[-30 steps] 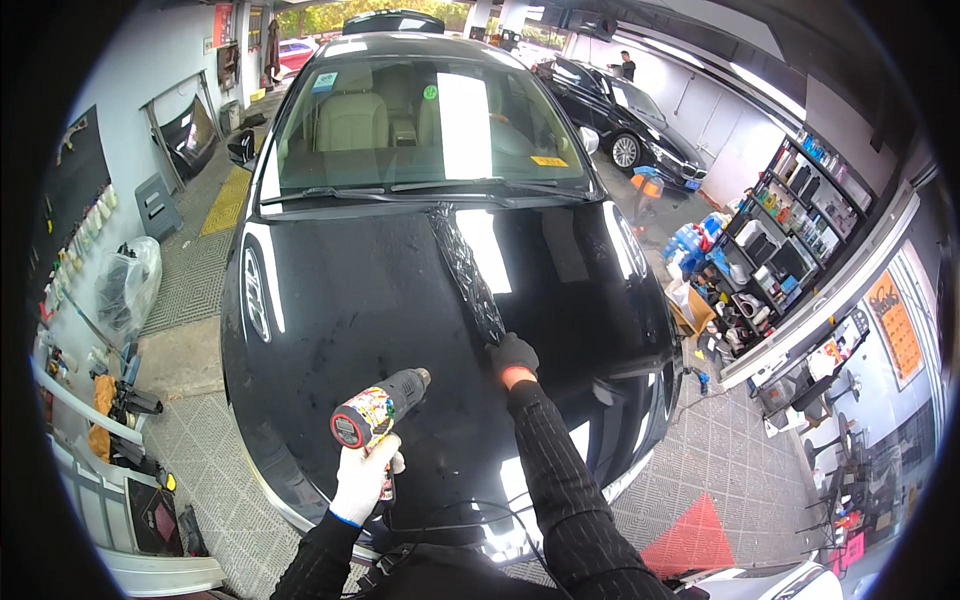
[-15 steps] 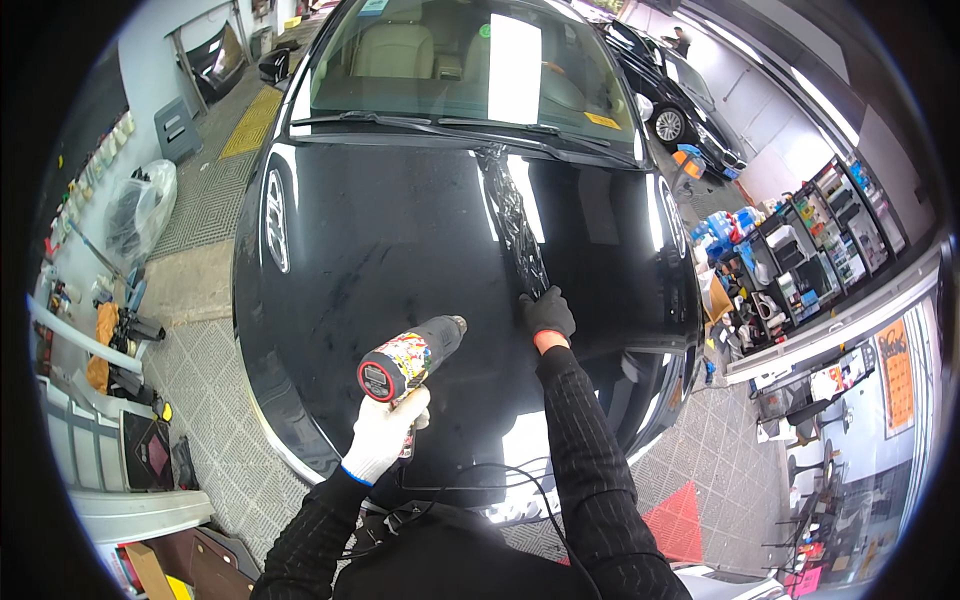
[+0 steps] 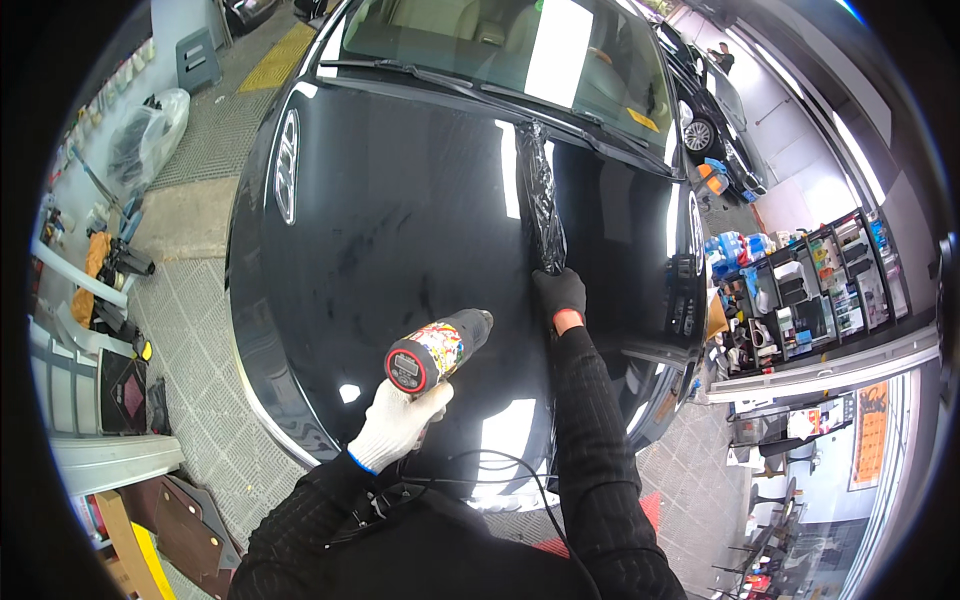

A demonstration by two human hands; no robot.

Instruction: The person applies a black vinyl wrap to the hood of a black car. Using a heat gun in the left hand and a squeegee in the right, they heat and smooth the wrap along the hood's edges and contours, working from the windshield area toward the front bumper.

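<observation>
In a white glove with a blue cuff edge, my left hand is closed round the grip of a heat gun. The gun has a dark nozzle, a colourful patterned body and a red-ringed display at its rear. Its nozzle points forward and right over the black car hood. My right hand, gloved in black, is closed on the near end of a strip of crinkled black plastic film. That strip runs along the hood toward the windshield. My right fingertips are partly hidden.
A black cable loops between my arms at the hood's front. Wipers and the windshield lie beyond the hood. Shelves of supplies stand at the right, and another black car is parked far right. A bagged bundle sits at the left.
The whole view has shifted and turned slightly. The heat gun's nozzle is a little closer to my right hand. Both hands keep their hold on the gun and the film.
</observation>
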